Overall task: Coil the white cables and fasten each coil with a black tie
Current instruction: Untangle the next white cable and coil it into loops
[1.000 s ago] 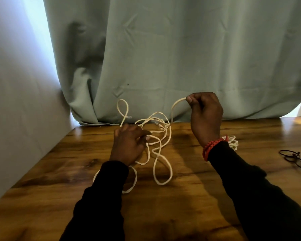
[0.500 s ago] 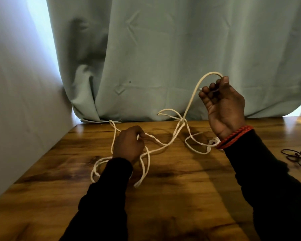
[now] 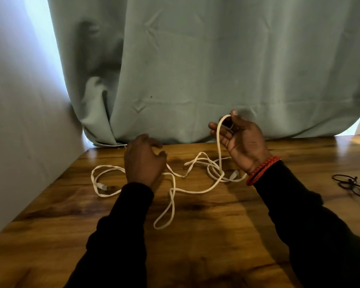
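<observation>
Hard to tell if it's one white cable (image 3: 192,191) or two tangled together, since the loops cross and part runs under the left hand (image 3: 143,163). The black ties (image 3: 348,182) at the right edge are cut off, so no count there. Two hands: the right hand (image 3: 240,141) is raised, thumb and fingers pinching a cable loop; the left hovers with fingers spread loose, holding nothing. Everything sprawls on a wooden table (image 3: 216,246), with a grey-green curtain (image 3: 195,69) behind it.
</observation>
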